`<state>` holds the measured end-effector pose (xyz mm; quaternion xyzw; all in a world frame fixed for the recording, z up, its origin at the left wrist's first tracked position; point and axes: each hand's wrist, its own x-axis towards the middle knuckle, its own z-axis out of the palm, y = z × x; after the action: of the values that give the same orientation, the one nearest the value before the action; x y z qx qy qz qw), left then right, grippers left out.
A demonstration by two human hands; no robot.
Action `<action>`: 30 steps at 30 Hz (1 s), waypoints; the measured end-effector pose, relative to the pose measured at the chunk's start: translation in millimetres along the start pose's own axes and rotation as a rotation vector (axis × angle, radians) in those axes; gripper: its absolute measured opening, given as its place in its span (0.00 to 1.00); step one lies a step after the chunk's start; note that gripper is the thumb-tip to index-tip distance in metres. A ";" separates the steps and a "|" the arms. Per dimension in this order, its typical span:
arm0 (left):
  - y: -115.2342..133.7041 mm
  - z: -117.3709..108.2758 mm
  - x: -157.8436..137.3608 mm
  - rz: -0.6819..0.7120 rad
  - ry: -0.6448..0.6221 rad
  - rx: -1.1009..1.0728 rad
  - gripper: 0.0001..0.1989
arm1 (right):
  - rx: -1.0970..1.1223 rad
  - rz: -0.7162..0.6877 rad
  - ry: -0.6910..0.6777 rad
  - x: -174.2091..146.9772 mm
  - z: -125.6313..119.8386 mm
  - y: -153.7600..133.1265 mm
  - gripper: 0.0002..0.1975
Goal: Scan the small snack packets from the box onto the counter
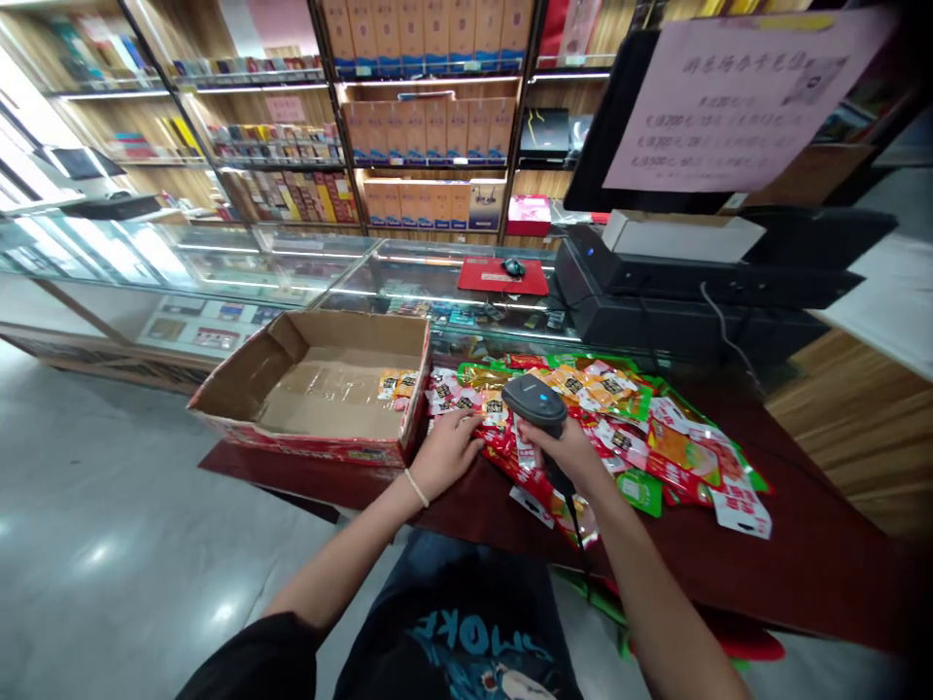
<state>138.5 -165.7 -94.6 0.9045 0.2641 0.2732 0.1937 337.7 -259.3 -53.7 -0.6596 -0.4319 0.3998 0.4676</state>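
Observation:
My right hand (565, 445) is wrapped round the handle of a black barcode scanner (535, 399), its head tilted over a pile of snack packets. A small blue light shows on the scanner's top, and its cable hangs down from the handle. My left hand (450, 449) is at the pile's left edge, fingers closed at the edge of a small orange-and-white snack packet (497, 407). Beside that hand stands an open cardboard box (306, 442), with a few small packets (397, 385) in its right corner. The pile also has larger red and green bags (681, 452).
The dark red counter (787, 574) carries the box and pile. Behind are a glass display case (408, 282), a red mat (477, 276) with a mouse (513, 267), and a black monitor (608, 126) with a pink paper sign (700, 146). Stocked shelves (430, 83) line the wall.

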 end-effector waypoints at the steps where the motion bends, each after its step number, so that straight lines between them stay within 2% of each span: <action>1: 4.0 -13.4 3.3 0.029 -0.003 -0.045 0.16 | -0.002 -0.017 -0.003 2.9 0.7 -4.0 0.14; 4: 9.8 -60.1 11.4 0.076 0.035 -0.113 0.14 | -0.007 -0.020 -0.038 14.6 5.0 -17.7 0.15; 7: -4.8 -104.3 15.6 0.044 0.084 -0.083 0.13 | -0.016 -0.003 -0.081 29.8 14.3 -31.7 0.16; 11: -54.9 -142.8 15.4 -0.109 0.104 0.019 0.13 | -0.106 -0.024 -0.123 54.1 33.8 -47.3 0.16; 16: -121.3 -166.6 12.1 -0.227 0.048 0.117 0.14 | -0.185 -0.043 -0.170 88.3 61.3 -58.5 0.16; 20: -158.6 -174.2 19.5 -0.255 -0.057 0.197 0.14 | -0.186 -0.058 -0.236 113.8 80.9 -65.1 0.16; 23: -181.6 -168.4 33.8 -0.262 -0.140 0.214 0.14 | -0.175 -0.015 -0.264 130.5 93.2 -69.1 0.16; 26: -202.4 -148.0 49.1 -0.290 -0.285 0.234 0.18 | -0.176 -0.008 -0.260 144.3 102.5 -70.5 0.17; 28: -214.3 -127.8 56.8 -0.335 -0.403 0.249 0.26 | -0.165 -0.009 -0.258 151.2 106.7 -70.3 0.18; 30: -224.0 -106.1 62.2 -0.347 -0.450 0.222 0.31 | -0.152 -0.001 -0.266 155.6 109.1 -70.2 0.18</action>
<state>36.1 68.4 -98.7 0.8992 0.3934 -0.0019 0.1912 270.2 -69.6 -31.9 -0.6340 -0.5192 0.4499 0.3550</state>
